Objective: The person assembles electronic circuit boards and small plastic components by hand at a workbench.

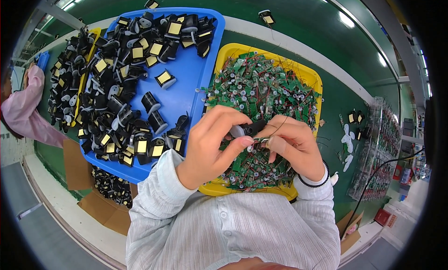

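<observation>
Both hands meet over the yellow tray (308, 78), which is heaped with small green circuit boards (266, 92) carrying red wires and whitish round parts. Between the thumb and fingers of my left hand (212, 141) is a black plastic housing (252, 128) with a grey rounded end. My right hand (295, 141) pinches a small circuit board (261, 139) with thin wires against the housing's near side. How far the board sits inside the housing is hidden by my fingers.
Left of me a blue tray (182, 102) holds many black housings with pale yellow pads. Beyond it is another yellow tray (95, 34) of housings. A cardboard box (109, 214) stands below. Clear stacked trays (375, 148) are at right. A pink-sleeved person (30, 106) works far left.
</observation>
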The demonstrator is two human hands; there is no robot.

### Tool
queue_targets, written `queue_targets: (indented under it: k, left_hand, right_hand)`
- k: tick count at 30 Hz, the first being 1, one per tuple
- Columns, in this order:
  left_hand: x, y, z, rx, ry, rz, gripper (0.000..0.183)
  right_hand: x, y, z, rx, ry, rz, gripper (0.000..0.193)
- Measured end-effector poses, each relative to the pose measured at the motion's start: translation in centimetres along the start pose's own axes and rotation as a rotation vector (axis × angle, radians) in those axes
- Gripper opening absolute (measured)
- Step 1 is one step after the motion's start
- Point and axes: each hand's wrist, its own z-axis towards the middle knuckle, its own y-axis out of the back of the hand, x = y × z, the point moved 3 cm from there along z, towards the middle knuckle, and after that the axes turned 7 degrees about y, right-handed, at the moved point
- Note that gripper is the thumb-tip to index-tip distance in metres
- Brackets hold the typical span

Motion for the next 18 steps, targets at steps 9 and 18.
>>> queue_targets:
  k: [9, 18]
  left_hand:
    - [0.0, -0.1, 0.1, -0.016, -0.05, 0.045, 0.023]
    - [0.0, -0.3, -0.2, -0.001, 0.057, -0.057, 0.027]
  right_hand:
    - [0.0, -0.9, -0.3, 0.084, -0.097, 0.17, 0.009]
    - [-0.7, -1.9, -0.4, -0.126, -0.044, 0.157, 0.009]
